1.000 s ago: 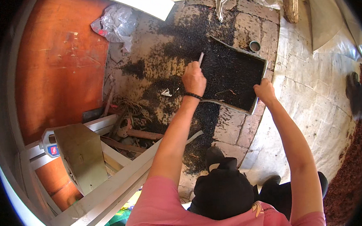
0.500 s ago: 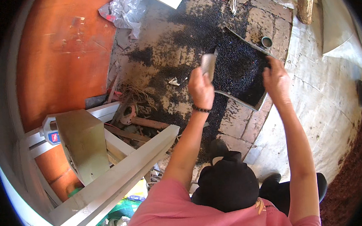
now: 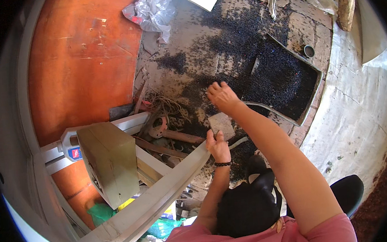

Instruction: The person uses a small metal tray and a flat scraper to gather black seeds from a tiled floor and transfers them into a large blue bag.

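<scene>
My left hand (image 3: 218,149), with a dark bead bracelet at its wrist, grips a flat, squarish, greyish-tan piece (image 3: 221,125) by its near edge. Its material is unclear. Across and beyond it reaches my right hand (image 3: 223,97), fingers bent and apart, over the floor strewn with small black pellets (image 3: 237,32). I make out nothing held in it, though its fingertips are partly hidden. To the right lies a shallow tray (image 3: 313,110) with a pale rim, filled with black pellets; neither hand touches it.
Left of my hands, a grey-white frame (image 3: 175,177) juts over scrap wood and wire (image 3: 168,104). A box (image 3: 112,161) rests on it, beside a plastic jug (image 3: 68,144). A small round cup (image 3: 309,51) stands beyond the tray. Crumpled clear plastic (image 3: 151,12) lies far left.
My right hand has left the tray's right edge and crossed leftward. My left hand has drawn back toward me, still holding the flat piece. The view has shifted somewhat.
</scene>
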Motion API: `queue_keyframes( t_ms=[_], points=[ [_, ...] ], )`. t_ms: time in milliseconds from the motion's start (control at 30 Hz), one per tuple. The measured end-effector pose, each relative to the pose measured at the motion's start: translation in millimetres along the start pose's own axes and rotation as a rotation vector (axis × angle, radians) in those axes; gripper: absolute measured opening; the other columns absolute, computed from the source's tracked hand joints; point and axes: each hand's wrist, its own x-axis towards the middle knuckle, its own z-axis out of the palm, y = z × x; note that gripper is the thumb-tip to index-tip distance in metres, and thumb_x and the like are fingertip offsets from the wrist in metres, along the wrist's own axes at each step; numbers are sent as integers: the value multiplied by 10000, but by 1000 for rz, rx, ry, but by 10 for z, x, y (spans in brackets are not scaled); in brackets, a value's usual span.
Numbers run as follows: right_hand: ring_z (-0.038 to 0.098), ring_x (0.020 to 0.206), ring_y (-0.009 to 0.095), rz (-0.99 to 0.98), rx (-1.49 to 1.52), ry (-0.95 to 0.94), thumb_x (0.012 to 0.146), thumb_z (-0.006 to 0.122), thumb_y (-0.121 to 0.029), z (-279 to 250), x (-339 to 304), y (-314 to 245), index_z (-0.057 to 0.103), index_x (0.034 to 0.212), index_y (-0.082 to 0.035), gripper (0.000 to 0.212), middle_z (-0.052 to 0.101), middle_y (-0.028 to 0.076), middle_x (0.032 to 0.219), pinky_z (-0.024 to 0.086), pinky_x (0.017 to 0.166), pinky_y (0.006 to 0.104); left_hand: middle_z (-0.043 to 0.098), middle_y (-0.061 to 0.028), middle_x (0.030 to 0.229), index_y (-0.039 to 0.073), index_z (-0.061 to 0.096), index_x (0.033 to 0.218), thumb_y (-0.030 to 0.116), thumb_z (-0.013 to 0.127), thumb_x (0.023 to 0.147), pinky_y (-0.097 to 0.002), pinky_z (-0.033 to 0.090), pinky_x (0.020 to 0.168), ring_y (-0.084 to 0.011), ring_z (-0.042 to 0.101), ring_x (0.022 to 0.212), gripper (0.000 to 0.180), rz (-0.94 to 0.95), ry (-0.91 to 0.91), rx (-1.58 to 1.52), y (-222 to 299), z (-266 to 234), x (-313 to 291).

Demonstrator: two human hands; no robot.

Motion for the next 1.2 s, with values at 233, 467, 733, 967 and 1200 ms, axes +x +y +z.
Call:
queue_keyframes(
  t_ms=[233, 467, 733, 967, 1200],
  points=[
    [475, 787, 191, 135, 277, 360, 685, 578, -114, 51, -382, 275, 567, 721, -61, 65, 534, 50, 784, 390, 659, 309, 508, -122, 926, -49, 302, 1235, 68, 502, 818, -255, 381, 403, -106, 440, 502, 477, -177, -11, -85, 525, 162, -36],
    [556, 676, 126, 635, 1563, 327, 726, 596, -137, -375, -787, 668, 613, 896, 17, 230, 626, 99, 782, 437, 649, 247, 513, -104, 883, -56, 336, 1209, 60, 506, 814, -246, 381, 394, -112, 443, 496, 445, -152, 57, -89, 375, 109, 34],
    [523, 601, 76, 635, 1124, 156, 684, 582, -26, -742, -1358, 1037, 547, 974, 24, 297, 582, 44, 652, 409, 534, 215, 517, -25, 826, -46, 470, 1019, 77, 514, 804, -237, 387, 432, -65, 450, 580, 252, 105, 15, -45, 244, 313, 45],
    [590, 617, 195, 477, 692, 94, 655, 575, -124, -705, -1575, 1146, 609, 725, -21, 129, 594, 123, 650, 454, 579, 288, 527, -89, 873, -83, 407, 1121, 83, 517, 808, -271, 381, 475, -114, 441, 568, 371, 39, 16, -80, 369, 302, 82],
    [572, 446, 182, 642, 798, -299, 685, 491, -54, -1000, -1373, 1423, 586, 767, 7, 140, 581, 120, 597, 467, 425, 282, 534, -98, 915, -82, 441, 1080, 101, 514, 815, -348, 402, 647, -180, 486, 737, 330, -91, 27, -138, 589, 400, 28]
  ],
)
